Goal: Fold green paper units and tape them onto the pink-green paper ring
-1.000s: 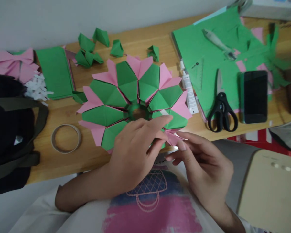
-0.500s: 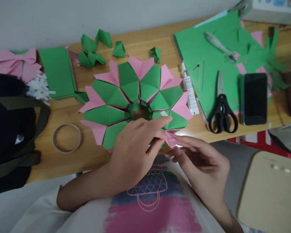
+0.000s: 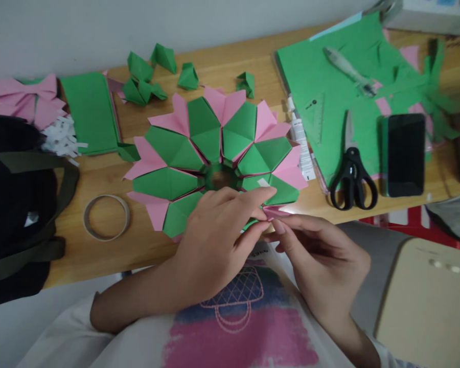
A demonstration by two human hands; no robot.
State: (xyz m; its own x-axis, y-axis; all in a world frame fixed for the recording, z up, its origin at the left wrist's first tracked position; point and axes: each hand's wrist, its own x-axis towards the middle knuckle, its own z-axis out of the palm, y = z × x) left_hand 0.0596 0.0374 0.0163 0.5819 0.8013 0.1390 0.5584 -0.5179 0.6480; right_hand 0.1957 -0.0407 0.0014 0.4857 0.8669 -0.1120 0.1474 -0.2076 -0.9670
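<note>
Origami ring [image 3: 204,128]: my left hand [image 3: 216,235] is gripping it, right hand [image 3: 324,258] pinching pink flap [image 3: 276,211]; bare tabletop edge [image 3: 138,257] running leftward.

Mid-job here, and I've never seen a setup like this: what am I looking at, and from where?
No machine: these are a person's two bare hands. Each picture comes from a camera worn on the head, facing forward and down. The left hand lies over a ring of folded green and pink paper; the right hand is at a pink flap on the ring's near right side, though its exact grip is unclear. About them on the table are scissors, a phone, a tube and a tan hoop.
</note>
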